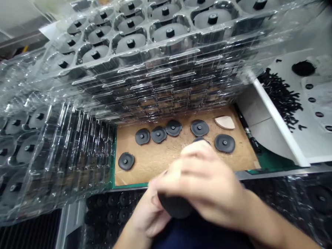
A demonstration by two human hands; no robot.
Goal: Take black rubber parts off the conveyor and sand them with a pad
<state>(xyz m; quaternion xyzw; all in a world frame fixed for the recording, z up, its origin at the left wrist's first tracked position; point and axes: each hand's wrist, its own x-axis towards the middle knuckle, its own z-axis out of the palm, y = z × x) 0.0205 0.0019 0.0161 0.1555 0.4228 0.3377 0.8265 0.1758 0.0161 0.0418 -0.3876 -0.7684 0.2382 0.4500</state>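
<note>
Just off the near edge of the cardboard sheet, you have a dark disc between your two hands. Your right hand is closed over its top, fingers curled, and your left hand grips its side from the left. The step looks like handwork on this one piece; the next move seems to call for a steady left hold while the right fingers keep their pressure controlled.

On the cardboard sheet lie more loose discs, and near its right end a pale wedge. Beyond its far edge rise stacked clear trays; well to its right are small black parts.

Motion blur softens your right fingers, and your hands cover much of the piece, so you cannot tell what the fingertips press or whether a stem is fitted. One loose disc is partly hidden behind your right knuckles.
</note>
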